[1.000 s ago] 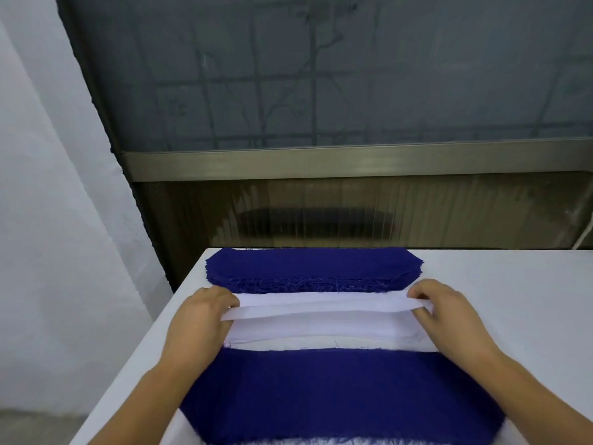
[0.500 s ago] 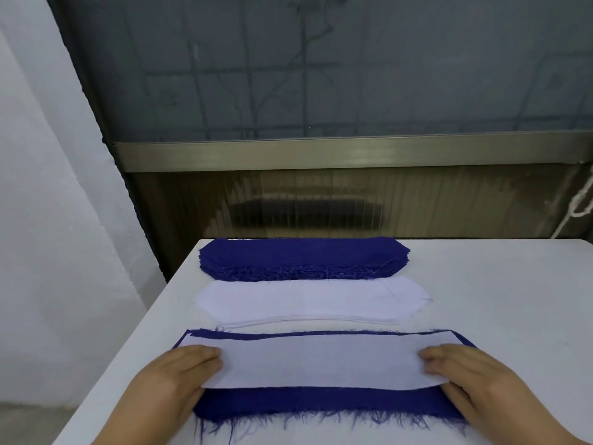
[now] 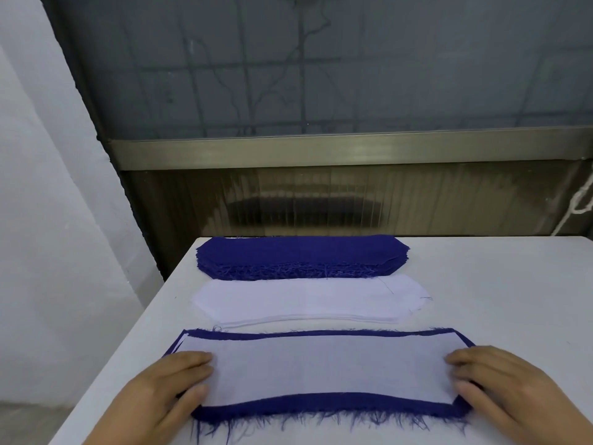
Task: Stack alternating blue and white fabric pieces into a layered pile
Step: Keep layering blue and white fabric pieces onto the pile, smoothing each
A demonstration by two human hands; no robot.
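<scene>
the fingers of the left hand lie nearly straight and close together, flat on the left end of the white piece. the right hand mirrors this, its fingers extended and pressing the right end; neither hand grips anything. the white piece tops the layered pile, whose frayed blue edge shows round it, near the front of the white table. beyond lie a white stack and, farther back, a blue stack.
</scene>
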